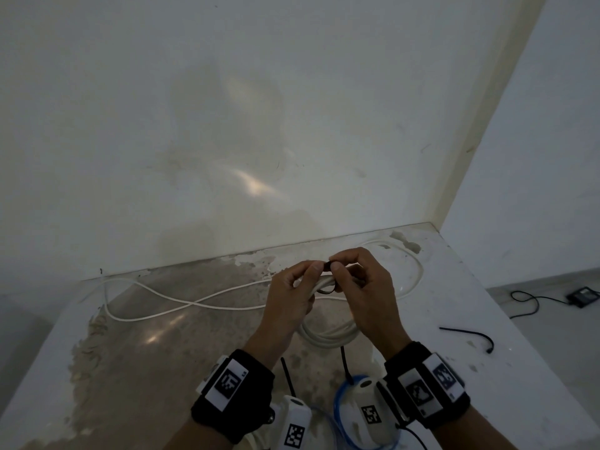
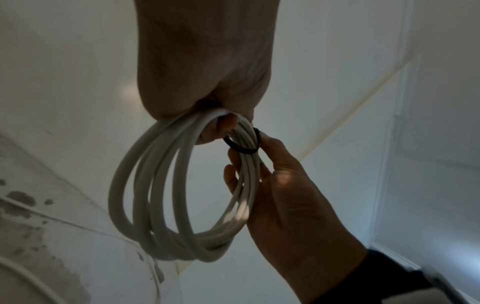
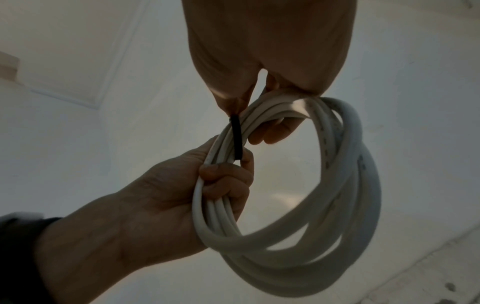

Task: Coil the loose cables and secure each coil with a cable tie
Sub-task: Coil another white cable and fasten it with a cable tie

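Note:
A white cable coil of several loops hangs above the table between both hands. My left hand grips one side of the coil, its fingers curled round the strands. A black cable tie is looped around the bundled strands. My right hand pinches the tie's upper end at the top of the coil. In the right wrist view the tie runs across the strands just above the left hand. The left wrist view shows the coil, the tie and the right hand.
Loose white cable trails over the stained table toward the back wall. Spare black ties lie at the right and near my wrists. A blue cable coil sits at the front edge. A black device lies on the floor.

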A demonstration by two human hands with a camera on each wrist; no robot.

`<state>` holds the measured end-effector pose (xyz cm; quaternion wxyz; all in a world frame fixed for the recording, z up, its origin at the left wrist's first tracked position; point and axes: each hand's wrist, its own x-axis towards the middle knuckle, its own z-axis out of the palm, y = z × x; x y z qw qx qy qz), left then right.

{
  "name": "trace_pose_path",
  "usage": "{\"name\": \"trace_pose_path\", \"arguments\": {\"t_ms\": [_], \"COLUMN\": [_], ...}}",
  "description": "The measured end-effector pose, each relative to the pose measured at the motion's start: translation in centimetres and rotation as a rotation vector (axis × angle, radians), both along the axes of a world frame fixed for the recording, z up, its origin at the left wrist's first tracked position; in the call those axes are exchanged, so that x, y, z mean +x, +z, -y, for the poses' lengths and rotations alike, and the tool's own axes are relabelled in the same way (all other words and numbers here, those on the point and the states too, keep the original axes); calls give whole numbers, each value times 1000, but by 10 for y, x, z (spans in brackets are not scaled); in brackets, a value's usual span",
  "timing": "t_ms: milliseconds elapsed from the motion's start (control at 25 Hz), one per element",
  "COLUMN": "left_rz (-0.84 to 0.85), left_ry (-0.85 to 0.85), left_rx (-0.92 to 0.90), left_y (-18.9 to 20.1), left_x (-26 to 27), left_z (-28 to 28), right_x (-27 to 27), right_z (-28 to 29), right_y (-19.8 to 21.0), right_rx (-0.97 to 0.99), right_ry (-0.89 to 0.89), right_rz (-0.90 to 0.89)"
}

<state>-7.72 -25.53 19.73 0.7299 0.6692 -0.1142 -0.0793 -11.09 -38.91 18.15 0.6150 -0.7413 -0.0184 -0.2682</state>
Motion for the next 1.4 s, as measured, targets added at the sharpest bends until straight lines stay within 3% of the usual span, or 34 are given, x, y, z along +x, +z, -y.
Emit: {"name": "trace_pose_path", "arguments": {"t_ms": [320, 520, 680, 1000, 1280, 1400], "left_rz": [-22, 23, 130, 122, 172, 188], "left_ry": [-48, -46, -126, -129, -83, -112], "left_rx": [-22, 55, 186, 224, 215, 204], "left_y": [1, 5, 9, 2, 0, 4], "left_x": [-7, -5, -3, -2, 1, -3], "left_z": [1, 2, 0, 4, 8, 9], "right_x": [-4, -3, -6, -10, -4, -1], "right_z": [1, -1, -2, 7, 8, 8], "right_y": [5, 23, 21, 7, 4, 12], "right_rx": [-134, 171, 280, 190, 100, 156], "right_ry": [24, 30, -1, 31, -60, -82], "right_rz": [59, 3, -50, -151, -168, -140]}}
